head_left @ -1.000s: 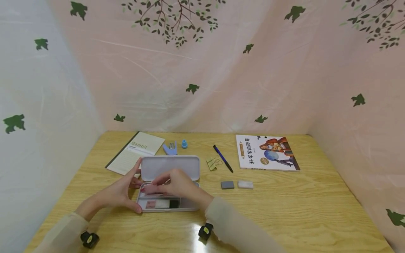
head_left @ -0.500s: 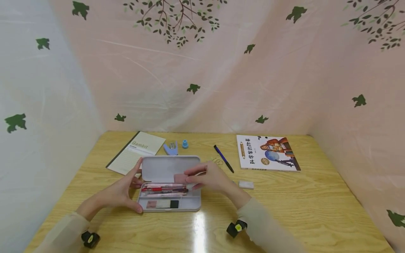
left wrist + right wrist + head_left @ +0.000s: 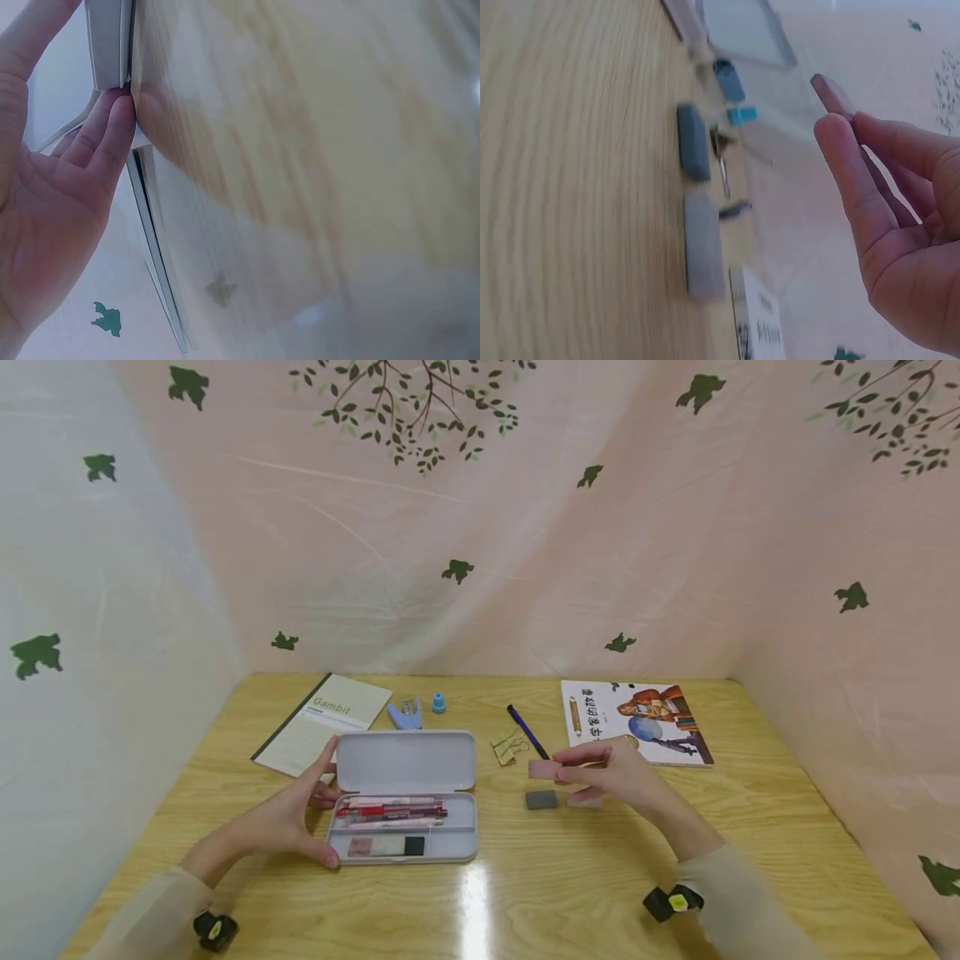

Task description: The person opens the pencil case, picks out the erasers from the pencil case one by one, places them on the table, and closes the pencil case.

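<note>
In the head view, an open pencil case (image 3: 459, 842) lies at the centre-left, with several pens and pencils (image 3: 393, 810) in its back compartment. A pink, white and black row of small blocks (image 3: 386, 846) sits in the front one. My left hand (image 3: 281, 818) grips the case's left end, thumb at the front corner and fingers behind at the hinge. Right of the case, my right hand (image 3: 618, 777) pinches a flat pink eraser (image 3: 543, 769) above the table. Below it lie a grey eraser (image 3: 541, 799) and a white eraser (image 3: 703, 244), partly covered by fingers in the head view.
Behind the case are a notebook (image 3: 322, 718), a blue staple remover-like tool (image 3: 406, 714) and a small blue cap-shaped piece (image 3: 438, 702). Gold binder clips (image 3: 506, 747), a blue pen (image 3: 527, 731) and a picture book (image 3: 660, 727) lie to the right.
My right hand has moved right, out of the pencil case, carrying the pink eraser over to the grey and white erasers. My left hand has stayed on the case.
</note>
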### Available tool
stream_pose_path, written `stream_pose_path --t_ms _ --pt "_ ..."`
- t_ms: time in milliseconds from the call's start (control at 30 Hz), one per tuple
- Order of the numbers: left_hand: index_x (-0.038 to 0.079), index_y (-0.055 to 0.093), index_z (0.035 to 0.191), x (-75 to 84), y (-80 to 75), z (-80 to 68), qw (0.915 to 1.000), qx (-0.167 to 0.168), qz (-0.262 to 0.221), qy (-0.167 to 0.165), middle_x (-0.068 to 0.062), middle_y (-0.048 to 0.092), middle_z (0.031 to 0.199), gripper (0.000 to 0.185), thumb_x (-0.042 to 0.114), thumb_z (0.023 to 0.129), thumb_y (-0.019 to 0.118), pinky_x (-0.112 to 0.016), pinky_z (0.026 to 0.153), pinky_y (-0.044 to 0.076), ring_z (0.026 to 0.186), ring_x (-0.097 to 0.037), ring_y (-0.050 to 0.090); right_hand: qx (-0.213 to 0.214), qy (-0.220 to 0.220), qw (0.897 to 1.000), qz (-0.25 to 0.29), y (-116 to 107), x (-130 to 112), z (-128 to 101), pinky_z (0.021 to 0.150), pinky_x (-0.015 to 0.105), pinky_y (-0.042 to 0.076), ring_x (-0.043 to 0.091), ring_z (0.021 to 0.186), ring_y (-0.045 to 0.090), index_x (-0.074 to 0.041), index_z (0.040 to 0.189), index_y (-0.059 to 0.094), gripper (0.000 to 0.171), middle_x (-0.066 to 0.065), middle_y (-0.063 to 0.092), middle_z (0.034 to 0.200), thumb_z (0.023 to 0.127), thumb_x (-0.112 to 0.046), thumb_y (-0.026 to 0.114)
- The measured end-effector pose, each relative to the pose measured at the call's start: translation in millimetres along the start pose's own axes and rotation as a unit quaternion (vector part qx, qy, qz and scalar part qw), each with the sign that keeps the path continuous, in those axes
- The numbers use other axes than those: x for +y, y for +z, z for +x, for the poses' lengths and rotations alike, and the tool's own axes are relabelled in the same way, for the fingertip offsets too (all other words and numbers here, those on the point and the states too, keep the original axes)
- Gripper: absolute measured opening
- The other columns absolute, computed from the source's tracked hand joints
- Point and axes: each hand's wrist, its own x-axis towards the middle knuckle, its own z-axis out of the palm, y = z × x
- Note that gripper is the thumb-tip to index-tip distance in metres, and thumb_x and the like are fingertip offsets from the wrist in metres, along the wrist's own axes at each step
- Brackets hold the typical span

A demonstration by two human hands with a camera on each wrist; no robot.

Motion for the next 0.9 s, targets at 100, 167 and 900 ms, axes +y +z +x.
stream_pose_path --t_ms 100,167,900 --pt "0.016 -0.018 0.161 -1.6 -0.1 -1.3 1.0000 0.002 0.003 0.000 -0.031 0.031 0.151 0.150 0.028 0.065 0.098 -0.033 0.100 0.053 0.116 -0.030 0.060 0.002 0.006 1.000 -0.019 -17.7 7.6 -9.3 0.078 0.049 0.061 0.040 0.102 0.069 0.009 0.124 0.067 0.039 0.019 0.071 0.113 0.094 -0.013 0.075" --pt "0.017 -0.018 0.161 -2.2 -0.2 -2.4 1.0000 0.003 0.003 0.000 -0.031 0.031 0.151 0.150 0.028 0.065 0.098 -0.034 0.100 0.053 0.116 -0.030 0.060 0.005 0.014 0.999 -0.031 -27.3 11.8 -15.0 0.079 0.048 0.061 0.040 0.102 0.069 0.009 0.125 0.066 0.040 0.019 0.070 0.113 0.094 -0.015 0.074" --pt "0.013 -0.017 0.161 -0.5 -0.3 0.2 1.0000 -0.001 0.003 -0.002 -0.030 0.030 0.151 0.150 0.031 0.066 0.097 -0.034 0.100 0.053 0.116 -0.030 0.060 0.033 0.093 0.992 -0.073 -81.2 50.0 -48.8 0.081 0.038 0.062 0.026 0.093 0.070 0.009 0.126 0.062 0.043 0.016 0.070 0.115 0.097 -0.021 0.071"
